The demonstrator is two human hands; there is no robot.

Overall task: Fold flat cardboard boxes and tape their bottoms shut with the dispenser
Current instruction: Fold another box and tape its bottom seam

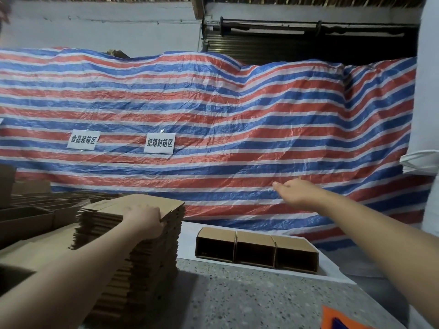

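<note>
The left hand (145, 220) curls its fingers over the near edge of the top sheet on the stack of flat boxes (133, 236), apparently to peel one off for folding. The right hand (294, 191), released and empty with loose fingers, reaches out right of the stack, above three folded boxes (256, 251) lying side by side on the speckled table (237, 300). The dispenser may be the orange object (342, 318) at the table's near right corner, but too little shows.
</note>
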